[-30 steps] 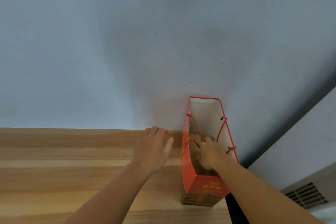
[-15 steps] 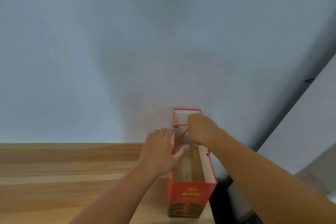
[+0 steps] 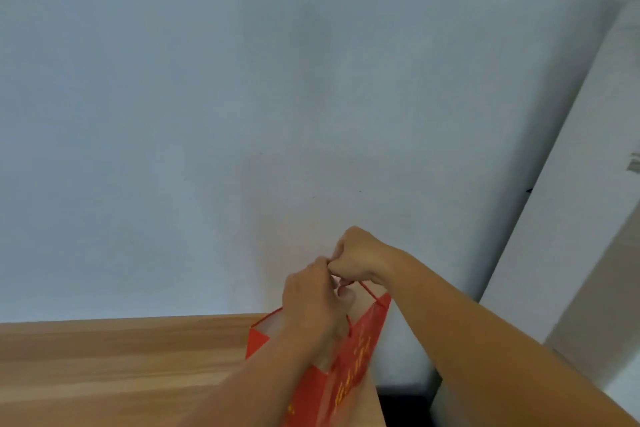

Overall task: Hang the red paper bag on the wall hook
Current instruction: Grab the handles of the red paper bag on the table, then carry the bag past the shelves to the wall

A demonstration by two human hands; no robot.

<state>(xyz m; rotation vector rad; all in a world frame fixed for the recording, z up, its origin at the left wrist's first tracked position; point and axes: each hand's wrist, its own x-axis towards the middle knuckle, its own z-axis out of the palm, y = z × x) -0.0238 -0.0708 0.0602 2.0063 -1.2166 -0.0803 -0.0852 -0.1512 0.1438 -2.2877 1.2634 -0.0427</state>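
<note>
The red paper bag (image 3: 349,367), with gold lettering on its side, hangs tilted at the right end of the wooden tabletop (image 3: 114,367), close to the wall. My left hand (image 3: 313,298) and my right hand (image 3: 360,258) meet just above its mouth, both closed on its red cord handles (image 3: 370,291). My left forearm hides much of the bag's opening. No wall hook is in view.
A plain pale grey wall (image 3: 277,97) fills most of the view. A white cabinet or panel (image 3: 568,236) stands on the right, with a dark gap (image 3: 401,406) below it beside the table's end.
Both hands have come together above the bag and closed on its handles. The bag has been raised and tilted, and the view has swung upward along the wall.
</note>
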